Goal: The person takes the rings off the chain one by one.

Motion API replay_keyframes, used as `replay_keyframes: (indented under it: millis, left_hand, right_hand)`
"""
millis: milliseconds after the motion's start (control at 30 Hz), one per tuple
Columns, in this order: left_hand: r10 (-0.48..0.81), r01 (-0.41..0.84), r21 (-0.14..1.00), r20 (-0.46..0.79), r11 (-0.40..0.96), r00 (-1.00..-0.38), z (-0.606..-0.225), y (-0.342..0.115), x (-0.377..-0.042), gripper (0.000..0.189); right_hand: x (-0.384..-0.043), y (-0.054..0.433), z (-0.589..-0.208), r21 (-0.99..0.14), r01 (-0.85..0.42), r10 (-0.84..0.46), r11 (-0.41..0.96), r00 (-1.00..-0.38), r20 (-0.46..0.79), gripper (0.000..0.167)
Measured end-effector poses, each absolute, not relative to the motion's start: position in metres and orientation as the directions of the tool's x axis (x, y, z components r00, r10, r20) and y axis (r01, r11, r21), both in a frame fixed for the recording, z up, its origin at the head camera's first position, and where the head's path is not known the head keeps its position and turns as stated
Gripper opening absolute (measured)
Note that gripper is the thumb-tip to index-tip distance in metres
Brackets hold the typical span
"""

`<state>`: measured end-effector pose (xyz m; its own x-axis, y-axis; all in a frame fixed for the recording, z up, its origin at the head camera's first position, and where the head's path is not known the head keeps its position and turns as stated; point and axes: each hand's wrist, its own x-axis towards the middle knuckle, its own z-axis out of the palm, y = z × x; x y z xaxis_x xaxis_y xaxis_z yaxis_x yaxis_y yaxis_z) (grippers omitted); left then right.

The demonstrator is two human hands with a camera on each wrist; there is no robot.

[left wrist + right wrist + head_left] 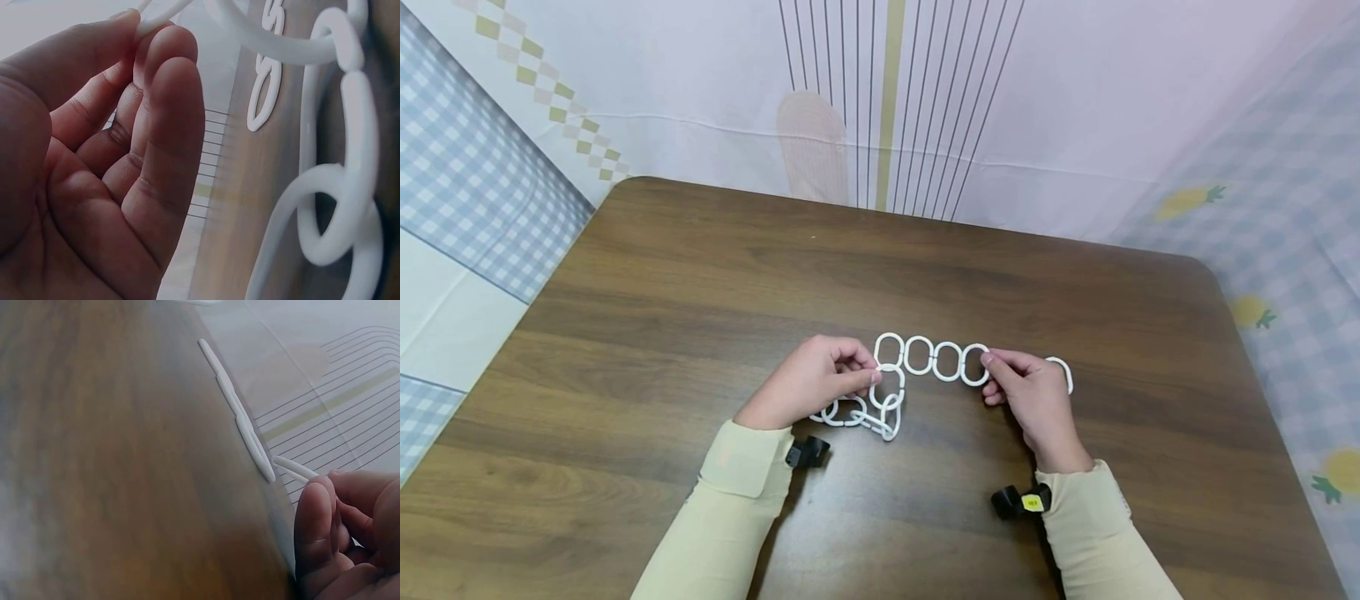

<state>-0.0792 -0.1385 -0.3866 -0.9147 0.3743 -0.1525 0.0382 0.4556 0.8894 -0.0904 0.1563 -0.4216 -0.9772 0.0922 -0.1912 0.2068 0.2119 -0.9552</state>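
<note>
My left hand (808, 382) pinches the edge of a white oval ring (902, 385) between thumb and fingertips. From that ring a chain of linked white rings (854, 423) trails below and left, partly hidden behind the hand; its links (360, 125) loom large in the left wrist view. Several loose-looking rings (933, 357) lie flat side by side in a row on the table. At the row's right end, my right hand (1033, 400) pinches another white ring (964, 365), its held edge (297, 469) between thumb and fingers in the right wrist view.
One more white ring (1070, 379) lies just right of the right hand, partly covered by it. The brown wooden table (737, 250) ends at a patterned cloth (700, 108) behind. Each wrist wears a small black camera (807, 452).
</note>
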Motion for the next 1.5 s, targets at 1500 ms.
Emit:
replay_keyframes:
  millis: [1500]
  left_hand:
    - [0.362,0.012,0.885,-0.178,0.466,-0.915,-0.3876,-0.1375,-0.0796,0.01]
  right_hand:
    - [-0.0945,0.1609,-0.4189,-0.947,0.276,0.074,0.167,-0.961,-0.267,0.032]
